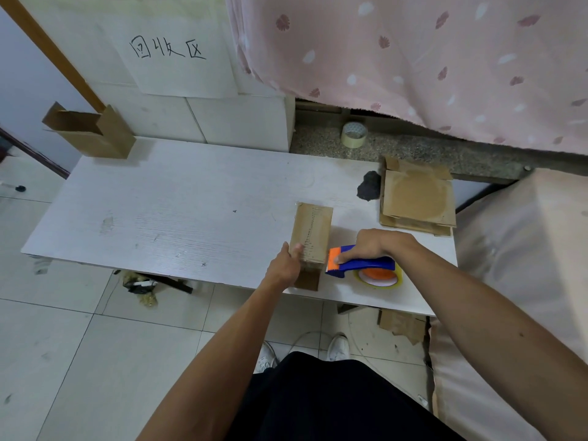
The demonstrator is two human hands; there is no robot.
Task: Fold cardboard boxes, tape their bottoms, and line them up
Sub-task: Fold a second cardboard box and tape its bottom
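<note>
Dark clothing (318, 402) fills the bottom of the view, and both forearms reach out from it to the near edge of the white tabletop (159, 218). A cardboard box (313, 232) lies there on its side, long axis pointing away, and a strip of clear tape appears to run along the seam on its upper face.

The left hand (286, 264) holds the box's near left corner, thumb on top; its fingers go down the side, hidden. The right hand (372, 245) is wrapped around the handle of a blue and orange tape dispenser (362, 265), which sits just beside the box on the right, its toothed end close to the near corner.

The taping step looks nearly finished: the strip seems laid, and whether it is cut I cannot tell. The next move probably calls for severing and smoothing the tail, then carrying the box toward the folded box (92, 132) standing at the far left corner to line them up. Flat cardboard blanks (416, 198) wait on the right, with a spare tape roll (353, 134) on the ledge beyond.
</note>
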